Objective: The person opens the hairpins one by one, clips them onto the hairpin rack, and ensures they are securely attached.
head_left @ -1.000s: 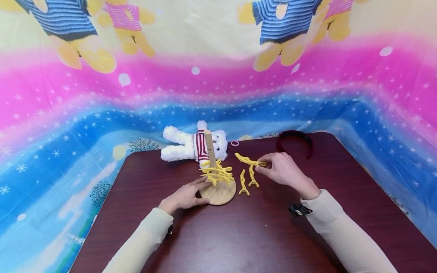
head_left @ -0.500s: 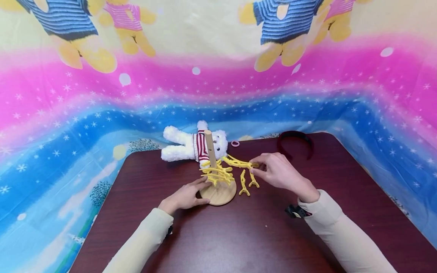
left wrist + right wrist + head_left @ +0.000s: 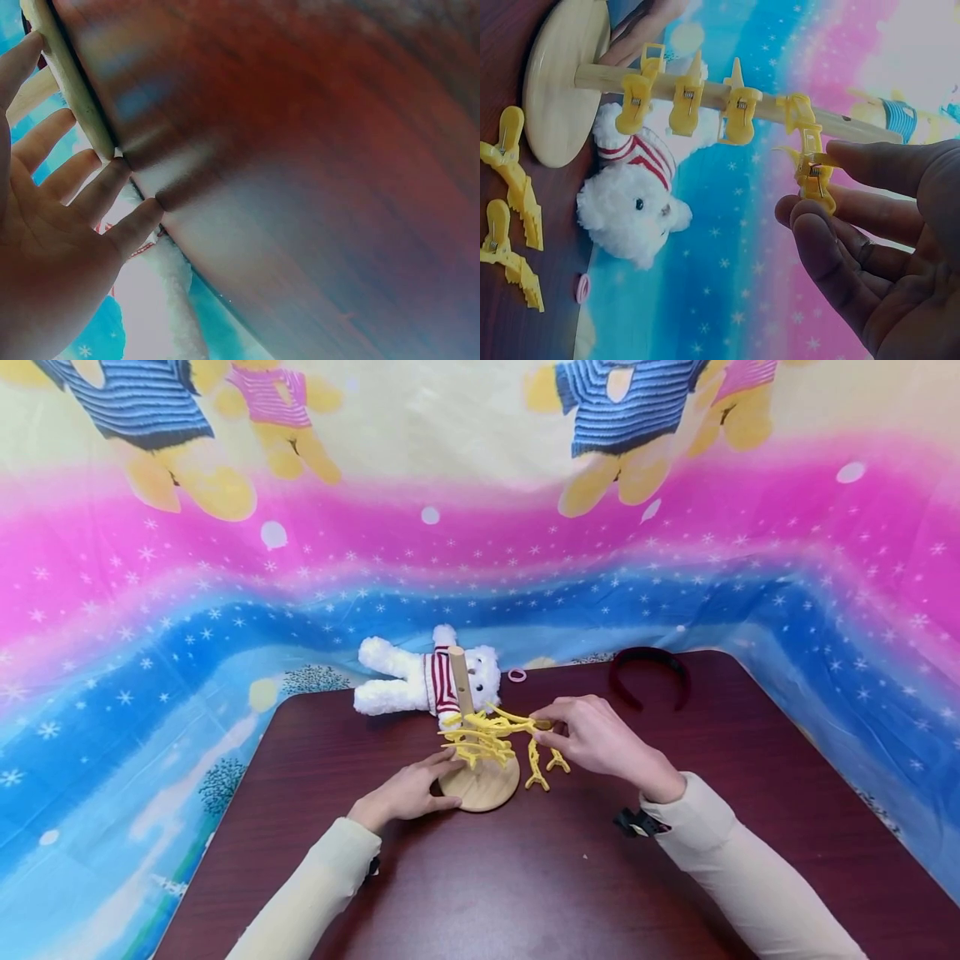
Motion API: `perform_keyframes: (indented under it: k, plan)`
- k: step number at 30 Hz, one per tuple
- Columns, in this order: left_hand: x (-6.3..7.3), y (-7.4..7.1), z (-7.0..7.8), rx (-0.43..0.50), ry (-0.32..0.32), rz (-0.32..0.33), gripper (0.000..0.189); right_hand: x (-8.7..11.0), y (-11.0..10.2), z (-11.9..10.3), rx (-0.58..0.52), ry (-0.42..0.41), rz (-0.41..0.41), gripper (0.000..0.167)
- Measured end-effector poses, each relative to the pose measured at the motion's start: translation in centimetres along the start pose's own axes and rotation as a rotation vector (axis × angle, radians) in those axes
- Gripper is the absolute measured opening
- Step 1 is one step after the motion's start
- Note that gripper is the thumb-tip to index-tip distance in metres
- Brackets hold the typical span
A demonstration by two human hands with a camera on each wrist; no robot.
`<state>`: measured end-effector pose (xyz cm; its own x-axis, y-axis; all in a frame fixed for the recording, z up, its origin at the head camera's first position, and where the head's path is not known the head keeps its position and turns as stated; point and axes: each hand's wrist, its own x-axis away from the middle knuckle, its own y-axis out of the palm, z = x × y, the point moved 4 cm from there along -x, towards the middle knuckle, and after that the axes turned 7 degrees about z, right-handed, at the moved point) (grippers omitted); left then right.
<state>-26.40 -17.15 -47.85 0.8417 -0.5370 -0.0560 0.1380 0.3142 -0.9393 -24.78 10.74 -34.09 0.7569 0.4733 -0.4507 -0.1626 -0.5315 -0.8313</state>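
My right hand [image 3: 592, 731] pinches a yellow alligator hair clip [image 3: 815, 174] between thumb and fingers. In the right wrist view the clip's far end overlaps the upright wooden post [image 3: 769, 105], above three similar yellow clips [image 3: 685, 105] fixed along it. The post rises from a round wooden base [image 3: 480, 795]. At that base's left rim is my left hand [image 3: 405, 791], fingers spread and fairly straight, fingertips and thumb touching the edge. Right of the base, two more yellow clips [image 3: 536, 766] lie on the table, below my right hand.
A white plush bear [image 3: 397, 681] in a red-striped sweater lies behind the post. Beside its head is a small pink hair tie [image 3: 517, 676]. A dark red headband [image 3: 651, 660] lies at the back right of the dark wooden table [image 3: 540, 893]. A printed cloth [image 3: 480, 585] hangs behind.
My right hand has moved left with the yellow hair clip, bringing it from beside the loose clips to the post. The left hand has stayed at the base.
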Motion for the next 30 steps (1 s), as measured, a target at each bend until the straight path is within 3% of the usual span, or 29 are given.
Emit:
perform_keyframes:
  k: [9, 30]
  plan:
    - [-0.1, 0.2, -0.2, 0.0, 0.003, -0.003, 0.064, -1.1, 0.8, -0.8, -0.015, 0.008, -0.025, 0.024]
    - [-0.1, 0.0, 0.0, 0.006, 0.01, -0.001, 0.064, -3.0, 2.7, -2.0, -0.042, -0.045, 0.013, 0.018]
